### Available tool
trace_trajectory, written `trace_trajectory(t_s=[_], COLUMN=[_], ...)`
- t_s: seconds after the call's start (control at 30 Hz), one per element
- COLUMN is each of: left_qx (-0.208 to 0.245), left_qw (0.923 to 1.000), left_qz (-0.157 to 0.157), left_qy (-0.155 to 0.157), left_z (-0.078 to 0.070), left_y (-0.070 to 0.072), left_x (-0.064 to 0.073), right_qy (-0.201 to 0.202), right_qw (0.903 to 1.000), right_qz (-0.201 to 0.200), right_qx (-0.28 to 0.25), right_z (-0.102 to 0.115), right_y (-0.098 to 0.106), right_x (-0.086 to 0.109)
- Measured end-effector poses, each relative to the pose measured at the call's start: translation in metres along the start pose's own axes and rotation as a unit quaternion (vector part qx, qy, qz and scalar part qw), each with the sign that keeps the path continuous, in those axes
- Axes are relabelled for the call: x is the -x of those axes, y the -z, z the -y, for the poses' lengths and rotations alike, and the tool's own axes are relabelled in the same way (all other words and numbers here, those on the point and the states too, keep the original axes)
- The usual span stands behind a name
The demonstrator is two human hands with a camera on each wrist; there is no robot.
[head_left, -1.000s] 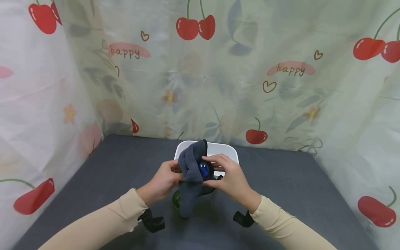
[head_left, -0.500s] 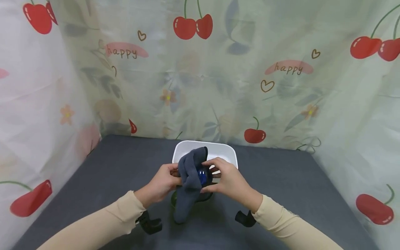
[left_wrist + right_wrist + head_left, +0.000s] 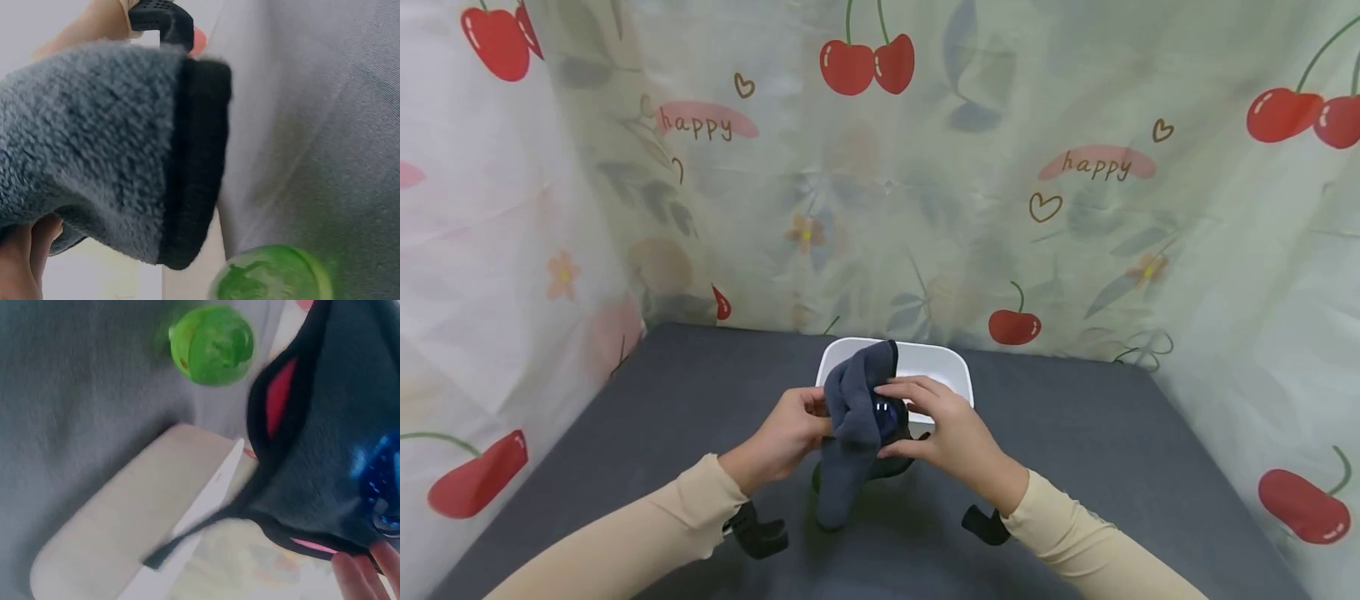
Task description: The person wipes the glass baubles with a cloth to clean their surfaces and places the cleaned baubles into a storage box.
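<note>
In the head view my left hand (image 3: 782, 437) grips a grey fleecy cloth (image 3: 852, 400) from its left side, and the cloth hangs down in a fold. My right hand (image 3: 951, 425) holds a shiny dark-blue rounded object (image 3: 889, 417), fingers over its top and thumb under it. The cloth wraps the object's left side, so its exact kind is hidden. Black edging runs along the cloth (image 3: 100, 137) in the left wrist view. From the right, the cloth (image 3: 312, 456) shows a trailing strip, with pink at its openings; the blue object (image 3: 384, 481) gleams at the frame's edge.
Behind the hands stands a white rectangular tub (image 3: 934, 360) on the dark grey tabletop (image 3: 1075, 433). A translucent green round object (image 3: 212, 347) sits on the table below the cloth. Black wrist mounts (image 3: 760, 533) hang under both forearms. Cherry-printed curtains (image 3: 880, 208) surround the table.
Cloth and blue object dipped a little toward the table, then rose again. My right fingers have shifted left over the object, which shows less blue now. My left hand keeps its grip.
</note>
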State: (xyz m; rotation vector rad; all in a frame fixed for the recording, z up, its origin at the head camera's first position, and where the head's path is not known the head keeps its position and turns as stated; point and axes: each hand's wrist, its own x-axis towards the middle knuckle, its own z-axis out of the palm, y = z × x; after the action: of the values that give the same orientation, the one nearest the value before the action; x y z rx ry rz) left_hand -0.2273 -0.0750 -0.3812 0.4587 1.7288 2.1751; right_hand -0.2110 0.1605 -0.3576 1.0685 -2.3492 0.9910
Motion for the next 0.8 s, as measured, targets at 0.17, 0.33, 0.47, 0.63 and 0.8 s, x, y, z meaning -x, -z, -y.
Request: trace_trajectory(t_s=[0.17, 0.33, 0.47, 0.63, 0.8], left_qx=[0.014, 0.021, 0.004, -0.019, 0.009], left_qw=[0.9998, 0.9998, 0.9999, 0.9996, 1.0], left_qz=[-0.015, 0.001, -0.006, -0.018, -0.003], left_qy=[-0.003, 0.002, 0.015, 0.009, 0.002], left_z=[0.002, -0.002, -0.004, 0.0, 0.008], left_y=[0.002, -0.003, -0.006, -0.003, 0.001], left_x=[0.0, -0.003, -0.007, -0.008, -0.007], right_qy=[-0.004, -0.1, -0.114, -0.026, -0.088], right_qw=[0.9974, 0.9487, 0.9772, 0.9942, 0.993], right_qz=[-0.02, -0.038, -0.028, -0.001, -0.001], right_qx=[-0.069, -0.298, -0.177, 0.104, -0.079], right_z=[-0.005, -0.011, -0.005, 0.004, -0.002], right_y=[-0.002, -0.005, -0.003, 0.0, -0.001], right_x=[0.0, 0.005, 0.0, -0.003, 0.003])
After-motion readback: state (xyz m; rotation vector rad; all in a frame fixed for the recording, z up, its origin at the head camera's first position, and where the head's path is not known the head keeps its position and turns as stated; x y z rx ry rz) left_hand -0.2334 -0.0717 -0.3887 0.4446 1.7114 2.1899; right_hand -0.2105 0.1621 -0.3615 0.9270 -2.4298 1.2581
